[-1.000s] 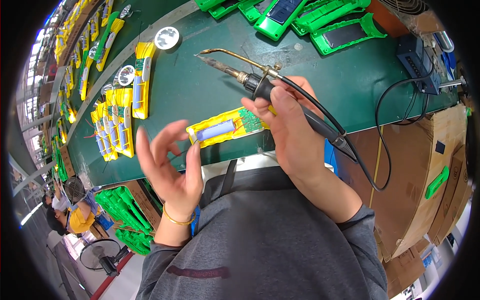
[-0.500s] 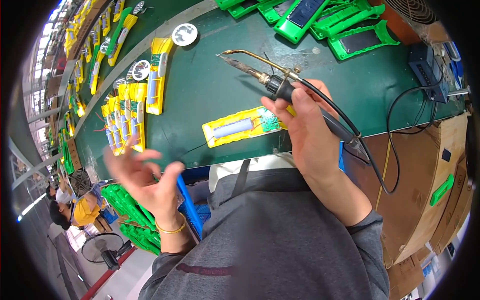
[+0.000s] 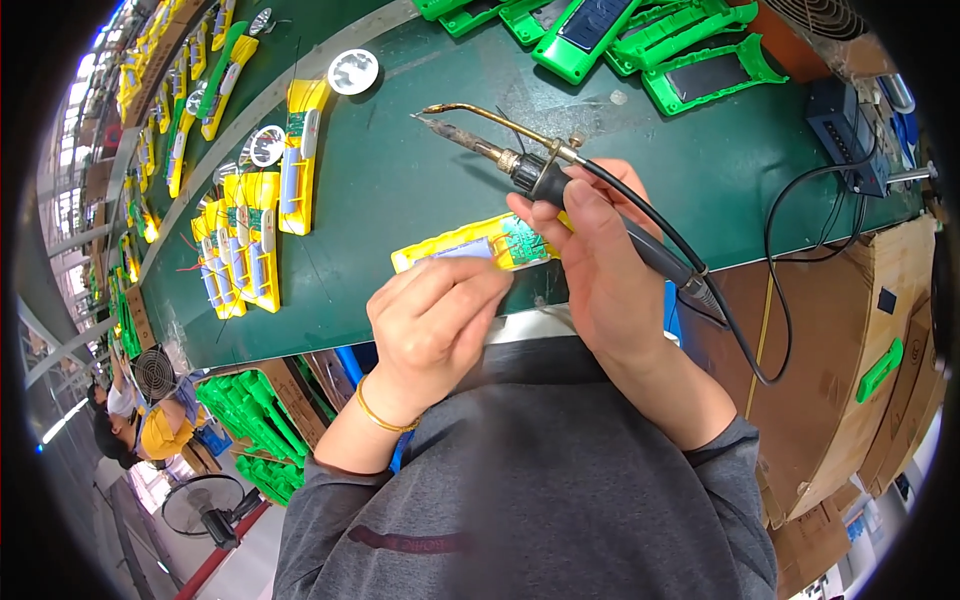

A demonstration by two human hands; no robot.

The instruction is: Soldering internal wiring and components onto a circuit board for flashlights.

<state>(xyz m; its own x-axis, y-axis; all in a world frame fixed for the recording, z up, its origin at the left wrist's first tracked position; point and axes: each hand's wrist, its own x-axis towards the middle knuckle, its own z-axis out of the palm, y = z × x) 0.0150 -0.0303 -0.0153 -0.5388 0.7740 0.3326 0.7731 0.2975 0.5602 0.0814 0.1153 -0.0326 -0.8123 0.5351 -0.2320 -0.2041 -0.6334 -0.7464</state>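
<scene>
Green workbench [image 3: 400, 180] spreads beyond both hands, background people off past the left forearm, one in a yellow top [image 3: 165, 435], plus a black fan [image 3: 205, 508] lower down on that side. Hands near each other but apart. Right hand [image 3: 615, 270] is wrapped round a soldering iron [image 3: 545, 182], thumb on top, tip pointing left and away over the bench. Brass tube [image 3: 480, 112] runs alongside the iron; black cable [image 3: 769, 230] loops right of the right hand toward a dark blue box [image 3: 840, 130]. Left hand [image 3: 425, 320] is back-up, fingertips bunched at the near edge of a yellow housing [image 3: 425, 250]; cannot tell if anything is pinched. Housing lies on the bench just past the left fingers, blue cell [image 3: 465, 250] and green circuit board [image 3: 525, 240] inside. In the way: left hand hides part of the cell and near rim, right hand covers the right end. Left of the left hand: clustered yellow housings [image 3: 235, 250], another single one [image 3: 300, 165] farther out, white-rimmed reflector [image 3: 353, 72] at its far end. Far beyond the right hand: green shells [image 3: 700, 75], some overlapping. Right of the right forearm: cardboard [image 3: 825, 370] with a green strip [image 3: 880, 370]. Left of the left wrist: green parts [image 3: 255, 415] below bench level.
</scene>
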